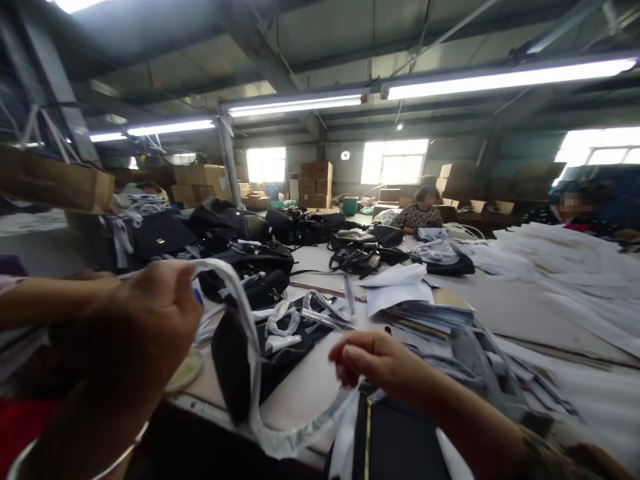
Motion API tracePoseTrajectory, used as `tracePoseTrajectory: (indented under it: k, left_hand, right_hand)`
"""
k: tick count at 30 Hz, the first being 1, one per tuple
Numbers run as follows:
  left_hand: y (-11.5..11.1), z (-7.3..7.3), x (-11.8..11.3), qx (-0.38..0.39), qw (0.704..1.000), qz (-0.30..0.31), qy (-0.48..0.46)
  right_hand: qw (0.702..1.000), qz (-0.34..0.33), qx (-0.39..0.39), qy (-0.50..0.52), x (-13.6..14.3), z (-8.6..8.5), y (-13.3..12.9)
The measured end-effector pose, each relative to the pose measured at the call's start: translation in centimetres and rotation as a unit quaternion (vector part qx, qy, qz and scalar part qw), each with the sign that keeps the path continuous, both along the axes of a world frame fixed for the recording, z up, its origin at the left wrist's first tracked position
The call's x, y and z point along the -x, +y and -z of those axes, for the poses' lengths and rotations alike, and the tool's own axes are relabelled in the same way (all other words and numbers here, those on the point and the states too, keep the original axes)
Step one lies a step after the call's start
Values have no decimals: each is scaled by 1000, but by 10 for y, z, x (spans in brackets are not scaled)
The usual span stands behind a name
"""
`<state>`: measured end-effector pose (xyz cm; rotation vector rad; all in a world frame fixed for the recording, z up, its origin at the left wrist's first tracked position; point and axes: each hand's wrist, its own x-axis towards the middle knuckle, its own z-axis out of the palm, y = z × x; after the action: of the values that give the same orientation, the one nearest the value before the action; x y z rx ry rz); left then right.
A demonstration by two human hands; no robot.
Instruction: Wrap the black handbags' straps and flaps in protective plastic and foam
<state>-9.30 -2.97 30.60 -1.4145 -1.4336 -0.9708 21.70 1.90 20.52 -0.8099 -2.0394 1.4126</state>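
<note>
On the left, my left hand [145, 320] is large and partly blurred, its fingers closed at the upper end of a long strap [253, 360] in pale clear wrapping. The strap hangs in a loop and curves right, passing just below my right hand [363, 357]. That hand is closed with curled fingers; whatever may be between them is hidden. Beneath it lies a black bag [405, 440] with a gold zip edge. Between my hands, another black bag [285, 360] lies on the table, with wrapped handles on top.
A forearm [55, 301], apparently another person's, reaches in from the left. Black bags [245, 257] are piled behind. Papers [400, 293], a grey tool or dispenser [493, 367] and white sheets [575, 267] lie right. A person [420, 213] sits across the table [530, 313].
</note>
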Motion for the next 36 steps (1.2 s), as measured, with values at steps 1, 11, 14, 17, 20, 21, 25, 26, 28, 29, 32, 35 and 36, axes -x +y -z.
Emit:
tracePoseTrajectory:
  k: [1,11,14,17,20,21,25,26,28,29,32,35,36]
  left_hand:
    - [4,0,-12,-12,998,-19,55]
    - [-4,42,-103,-1,973,148,177]
    - [-6,83,-110,67,954,271,113]
    - [-4,115,-112,298,815,492,-67]
    - [3,126,-111,459,585,599,-296]
    - [7,126,-112,470,532,613,-347]
    - [20,122,-131,492,470,601,-419]
    - [21,122,-137,496,477,586,-428]
    - [21,125,-149,495,499,557,-442]
    - [21,127,-152,487,511,547,-450]
    - [20,135,-157,447,567,501,-477]
    - [15,144,-160,391,625,471,-485]
    - [12,146,-162,377,634,478,-477]
  right_hand:
    - [991,-108,66,46,11,-12,-19]
    - [921,82,106,366,26,-83,14]
    - [946,135,62,287,18,-87,19]
    - [953,132,69,264,14,-71,8]
    - [954,127,86,256,9,-50,-1]
    - [956,124,87,251,7,-43,-2]
    - [963,125,75,227,1,-26,-5]
    - [965,129,65,221,-2,-23,-6]
    - [971,146,6,191,-10,-18,-10]
    - [970,171,-42,167,-15,-14,-14]
    - [948,280,-110,104,-28,7,-34]
    - [944,278,119,132,-28,40,-60]
    - [930,254,216,157,-25,51,-67]
